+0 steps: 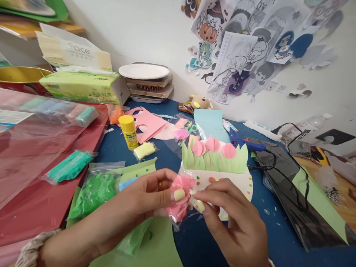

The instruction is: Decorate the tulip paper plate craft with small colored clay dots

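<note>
A clear plastic packet of pink modelling clay is between my two hands, above the front of the desk. My left hand is closed round it, thumb across its face. With thumb and forefinger, my right hand pinches the packet's right edge; whether a bit of clay is also in that pinch cannot be made out. Just behind lies a white paper plate with coloured dots round its rim. Green paper grass and pink paper flowers stand along it.
Packets of green clay, teal clay and pale yellow clay lie to the left, near a yellow glue stick. Pink paper scraps lie behind. At right are a blue glue gun and its black cord.
</note>
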A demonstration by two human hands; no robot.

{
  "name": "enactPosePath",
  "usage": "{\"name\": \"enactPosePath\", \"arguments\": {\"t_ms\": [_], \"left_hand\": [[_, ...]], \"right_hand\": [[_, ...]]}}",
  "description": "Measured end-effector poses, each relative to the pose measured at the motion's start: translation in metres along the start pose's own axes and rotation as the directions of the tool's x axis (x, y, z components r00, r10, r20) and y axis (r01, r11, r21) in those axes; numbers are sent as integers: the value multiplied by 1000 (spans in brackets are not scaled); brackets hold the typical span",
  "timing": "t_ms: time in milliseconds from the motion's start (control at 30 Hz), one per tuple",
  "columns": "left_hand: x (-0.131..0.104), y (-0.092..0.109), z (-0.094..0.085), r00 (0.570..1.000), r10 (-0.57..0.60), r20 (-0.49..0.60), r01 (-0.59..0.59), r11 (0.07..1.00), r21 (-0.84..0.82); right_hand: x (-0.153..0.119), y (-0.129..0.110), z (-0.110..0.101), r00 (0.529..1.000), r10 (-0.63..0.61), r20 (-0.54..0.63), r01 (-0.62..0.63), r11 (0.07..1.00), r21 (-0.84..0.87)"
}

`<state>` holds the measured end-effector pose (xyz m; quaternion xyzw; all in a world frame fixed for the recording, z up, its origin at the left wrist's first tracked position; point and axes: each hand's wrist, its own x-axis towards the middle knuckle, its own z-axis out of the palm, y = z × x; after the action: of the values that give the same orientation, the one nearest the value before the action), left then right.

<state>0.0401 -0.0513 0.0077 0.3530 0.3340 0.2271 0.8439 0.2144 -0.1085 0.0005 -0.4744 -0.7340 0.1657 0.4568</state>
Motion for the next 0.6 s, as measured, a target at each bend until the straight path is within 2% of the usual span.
{"name": "enactPosePath", "arguments": {"t_ms": [100,233,433,600], "left_hand": [[0,0,3,999,26,-44,-24,998,52],[-2,0,4,997,69,-47,-64,993,103],[-2,-2,4,994,91,-55,-83,987,137],[0,-3,4,994,88,-69,-77,987,140]], "right_hand": [[0,0,3,995,95,-25,-92,990,106],[2,-2,3,982,188,15,-187,966,179],[3,-2,3,961,267,75,-278,931,235],[4,-2,5,954,280,109,-299,923,242]]}}
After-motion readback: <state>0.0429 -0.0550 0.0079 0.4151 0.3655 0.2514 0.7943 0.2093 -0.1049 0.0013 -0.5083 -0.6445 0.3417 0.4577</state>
